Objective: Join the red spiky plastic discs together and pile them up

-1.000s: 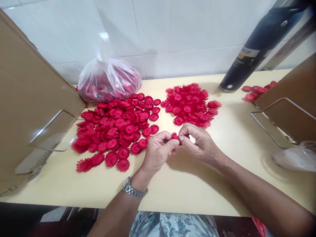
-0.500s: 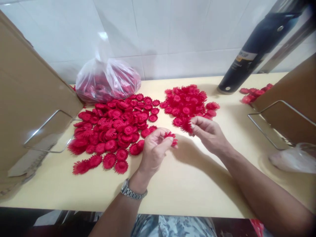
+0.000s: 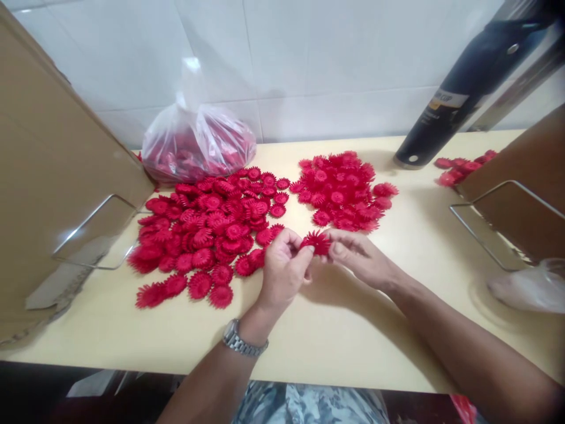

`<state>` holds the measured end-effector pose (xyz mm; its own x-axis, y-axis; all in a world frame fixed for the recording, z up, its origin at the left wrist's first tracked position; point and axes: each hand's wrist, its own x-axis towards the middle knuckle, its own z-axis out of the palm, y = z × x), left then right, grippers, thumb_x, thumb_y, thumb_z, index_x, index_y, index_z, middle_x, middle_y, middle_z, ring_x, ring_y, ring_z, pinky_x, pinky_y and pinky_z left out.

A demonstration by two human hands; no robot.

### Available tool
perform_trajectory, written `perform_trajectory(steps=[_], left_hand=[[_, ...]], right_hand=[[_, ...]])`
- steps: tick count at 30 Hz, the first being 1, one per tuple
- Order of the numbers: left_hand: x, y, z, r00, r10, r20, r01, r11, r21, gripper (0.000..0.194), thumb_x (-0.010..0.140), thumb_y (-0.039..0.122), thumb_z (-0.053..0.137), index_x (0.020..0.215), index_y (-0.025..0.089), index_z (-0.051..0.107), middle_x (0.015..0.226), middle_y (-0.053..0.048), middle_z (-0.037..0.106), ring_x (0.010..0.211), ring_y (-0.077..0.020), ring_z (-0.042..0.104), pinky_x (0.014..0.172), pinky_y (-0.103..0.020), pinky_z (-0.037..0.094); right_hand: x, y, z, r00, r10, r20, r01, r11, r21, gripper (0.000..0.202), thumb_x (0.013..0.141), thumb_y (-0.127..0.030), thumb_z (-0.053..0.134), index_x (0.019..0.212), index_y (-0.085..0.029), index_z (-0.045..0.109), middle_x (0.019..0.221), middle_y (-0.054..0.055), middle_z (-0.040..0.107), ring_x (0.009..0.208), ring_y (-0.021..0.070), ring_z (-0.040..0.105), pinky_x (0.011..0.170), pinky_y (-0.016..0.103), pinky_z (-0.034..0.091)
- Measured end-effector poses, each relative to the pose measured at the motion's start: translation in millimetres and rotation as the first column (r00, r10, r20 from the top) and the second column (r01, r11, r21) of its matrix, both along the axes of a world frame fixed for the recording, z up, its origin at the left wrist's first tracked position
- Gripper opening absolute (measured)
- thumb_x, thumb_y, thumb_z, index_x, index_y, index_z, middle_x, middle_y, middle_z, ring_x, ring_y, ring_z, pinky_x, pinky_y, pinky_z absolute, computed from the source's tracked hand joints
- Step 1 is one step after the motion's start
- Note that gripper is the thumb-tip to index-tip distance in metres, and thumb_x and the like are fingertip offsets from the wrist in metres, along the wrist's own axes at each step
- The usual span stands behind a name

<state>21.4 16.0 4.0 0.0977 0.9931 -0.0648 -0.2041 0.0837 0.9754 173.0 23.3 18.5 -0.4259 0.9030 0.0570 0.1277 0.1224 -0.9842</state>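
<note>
Between my hands is a red flower-shaped piece (image 3: 316,242) with narrow, pointed petals. My left hand (image 3: 286,265), wearing a metal watch (image 3: 241,340), pinches its near left edge between thumb and fingers. At the piece's right edge, my right hand (image 3: 357,258) has its thumb and fingers closed on the petals. Whether one or more layers are pinched there cannot be made out. A large heap of red flower pieces (image 3: 212,227) lies left of my hands. Just behind them is a smaller heap of thinner-looking red flowers (image 3: 338,191).
A knotted clear plastic bag (image 3: 198,141) of red pieces rests against the tiled wall. Cardboard boxes with wire handles (image 3: 498,227) stand on both sides. A dark bottle-like cylinder (image 3: 445,109) is at back right, near more red flowers (image 3: 463,168). A plastic bag (image 3: 529,287) lies at right.
My right hand has moved left and toward me from the smaller heap, bringing a red flower to the piece in my left hand. The view has shifted slightly.
</note>
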Motion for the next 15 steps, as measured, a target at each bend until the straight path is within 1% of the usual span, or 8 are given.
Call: perform_trajectory(steps=[2,4,6,8,10,12,15], left_hand=[[-0.7,-1.1,-0.1,0.998,0.004,-0.058,-0.004,1.0,0.008,0.018,0.073,0.021,0.058,0.068,0.02,0.041,0.045,0.009,0.045,0.037,-0.0052,0.043,0.037,-0.016,0.036],[-1.4,-2.0,0.2,0.996,-0.01,-0.093,0.01,1.0,0.006,0.016,0.074,0.019,0.057,0.068,0.02,0.042,0.044,0.01,0.044,0.036,-0.005,0.043,0.036,-0.015,0.033],[-2.1,-1.9,0.4,0.997,-0.018,-0.076,0.019,1.0,0.008,0.016,0.073,0.017,0.057,0.068,0.019,0.042,0.044,0.009,0.044,0.037,-0.0048,0.043,0.036,-0.015,0.033],[-3.4,-0.7,0.7,1.0,0.0,-0.018,0.001,1.0,0.018,0.017,0.072,0.017,0.058,0.067,0.019,0.042,0.047,0.009,0.045,0.037,-0.0045,0.043,0.037,-0.015,0.034],[-5.3,1.3,1.7,0.997,0.053,0.054,-0.054,0.998,0.027,0.019,0.071,0.017,0.06,0.068,0.02,0.042,0.051,0.009,0.046,0.038,-0.0041,0.043,0.037,-0.015,0.034],[-7.3,3.1,3.2,0.99,0.103,0.096,-0.105,0.994,0.026,0.017,0.069,0.015,0.062,0.075,0.02,0.047,0.055,0.009,0.048,0.038,-0.0039,0.042,0.035,-0.015,0.033],[-9.7,4.3,4.0,0.987,0.137,0.083,-0.141,0.989,0.045,0.023,0.069,0.013,0.061,0.09,0.021,0.056,0.056,0.008,0.05,0.04,-0.0043,0.041,0.036,-0.015,0.032]], right_hand=[[-2.2,-1.5,1.0,1.0,-0.011,-0.001,0.011,1.0,-0.001,0.031,0.083,-0.046,0.055,0.076,-0.017,0.06,0.073,0.002,0.059,0.07,0.0144,0.054,0.064,0.027,0.043],[-4.5,-2.4,1.8,0.995,-0.09,0.03,0.09,0.996,0.004,0.022,0.082,-0.036,0.055,0.074,-0.016,0.059,0.071,0.001,0.059,0.069,0.014,0.054,0.063,0.027,0.043],[-5.7,-2.1,1.5,0.988,-0.147,0.038,0.147,0.989,0.004,0.018,0.081,-0.031,0.055,0.073,-0.016,0.059,0.069,0.001,0.058,0.067,0.0135,0.053,0.063,0.027,0.043],[-5.5,-0.8,0.4,0.986,-0.165,0.017,0.165,0.986,-0.012,0.016,0.078,-0.03,0.056,0.072,-0.016,0.06,0.068,0.0,0.058,0.064,0.0124,0.052,0.061,0.026,0.042],[-4.5,0.7,-1.0,0.979,-0.203,0.0,0.203,0.978,-0.044,0.017,0.075,-0.031,0.06,0.068,-0.015,0.059,0.063,-0.001,0.055,0.059,0.0107,0.048,0.057,0.025,0.039],[-3.6,1.7,-1.7,0.969,-0.246,0.014,0.246,0.967,-0.07,0.021,0.071,-0.033,0.062,0.062,-0.015,0.056,0.057,-0.003,0.049,0.054,0.0087,0.042,0.051,0.023,0.033],[-3.5,1.6,-0.5,0.969,-0.243,0.047,0.247,0.965,-0.085,0.026,0.072,-0.035,0.061,0.058,-0.015,0.052,0.054,-0.004,0.043,0.051,0.0073,0.036,0.049,0.023,0.028]])
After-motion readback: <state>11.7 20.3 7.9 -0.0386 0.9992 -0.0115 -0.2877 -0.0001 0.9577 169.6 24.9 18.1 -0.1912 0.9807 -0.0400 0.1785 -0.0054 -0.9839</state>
